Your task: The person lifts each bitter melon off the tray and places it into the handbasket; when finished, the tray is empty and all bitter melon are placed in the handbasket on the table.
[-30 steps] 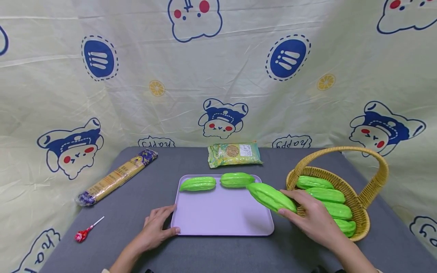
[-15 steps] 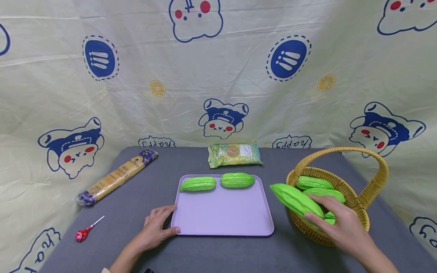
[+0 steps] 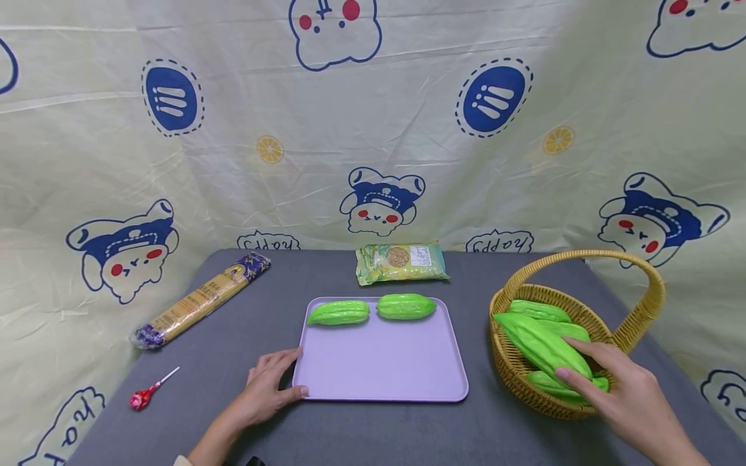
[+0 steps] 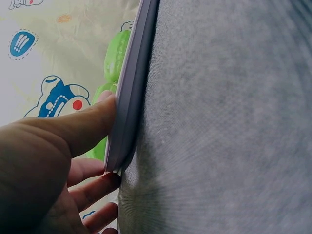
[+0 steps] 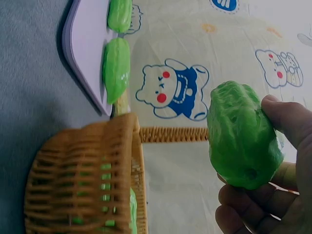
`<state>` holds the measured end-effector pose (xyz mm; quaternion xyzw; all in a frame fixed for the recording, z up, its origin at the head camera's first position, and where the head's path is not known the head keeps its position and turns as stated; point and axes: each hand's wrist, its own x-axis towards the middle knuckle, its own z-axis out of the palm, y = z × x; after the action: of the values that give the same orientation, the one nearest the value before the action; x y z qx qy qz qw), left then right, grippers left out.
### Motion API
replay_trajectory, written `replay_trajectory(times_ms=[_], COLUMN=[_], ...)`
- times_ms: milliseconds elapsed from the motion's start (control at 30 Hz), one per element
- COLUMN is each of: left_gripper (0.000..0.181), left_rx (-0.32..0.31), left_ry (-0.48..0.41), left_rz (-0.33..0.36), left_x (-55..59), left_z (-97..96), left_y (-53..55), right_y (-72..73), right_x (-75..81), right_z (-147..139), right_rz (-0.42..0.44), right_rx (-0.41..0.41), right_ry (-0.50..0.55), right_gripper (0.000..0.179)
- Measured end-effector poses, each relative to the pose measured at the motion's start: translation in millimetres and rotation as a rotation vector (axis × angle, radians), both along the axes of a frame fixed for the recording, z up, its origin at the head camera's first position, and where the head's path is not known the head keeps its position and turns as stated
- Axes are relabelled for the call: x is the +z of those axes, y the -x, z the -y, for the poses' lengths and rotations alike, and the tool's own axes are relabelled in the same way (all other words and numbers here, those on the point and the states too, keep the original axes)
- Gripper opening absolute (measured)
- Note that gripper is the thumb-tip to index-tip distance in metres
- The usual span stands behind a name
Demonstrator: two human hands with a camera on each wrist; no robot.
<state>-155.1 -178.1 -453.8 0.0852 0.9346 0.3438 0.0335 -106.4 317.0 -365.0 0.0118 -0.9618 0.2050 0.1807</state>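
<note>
My right hand [image 3: 626,388] grips a light-green ridged bitter melon [image 3: 542,343] between thumb and fingers. It is tilted over the wicker basket [image 3: 507,372], above the melons inside; in the right wrist view the held melon [image 5: 243,136] is apart from the basket's rim. Parts of other bitter melons [image 3: 539,310] show beneath it. At the lilac tray [image 3: 381,362], my left hand [image 3: 265,388] touches the left edge with fingers and thumb extended; the left wrist view has the thumb against the rim. Two bitter melons [image 3: 338,313] lie along the tray's far side.
A long pack of noodles [image 3: 201,301] lies at the back left, with a red lollipop [image 3: 153,388] nearer the front. Behind the tray is a green-yellow packet [image 3: 402,263]. The basket's tall handle [image 3: 583,255] arches over it. A printed cloth hangs behind the grey table.
My right hand has carried the bitter melon rightward, from the tray's right edge to over the basket. The left hand, the tray and its two melons stay as they were.
</note>
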Motion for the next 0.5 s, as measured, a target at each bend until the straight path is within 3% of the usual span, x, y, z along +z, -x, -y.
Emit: replay_trajectory(times_ms=[233,500], left_gripper=[0.071,0.072], left_rx=[0.001,0.001], left_ry=[0.001,0.007], left_rz=[0.005,0.005], left_x=[-0.3,-0.9], left_z=[0.2,0.2], left_y=[0.6,0.6], right_y=[-2.1,0.9], right_x=[-0.7,-5.8], right_z=[-9,-15], right_rz=[0.084,0.109], right_rx=[-0.071,-0.107], right_ry=[0.016,0.013], right_gripper=[0.062,0.064])
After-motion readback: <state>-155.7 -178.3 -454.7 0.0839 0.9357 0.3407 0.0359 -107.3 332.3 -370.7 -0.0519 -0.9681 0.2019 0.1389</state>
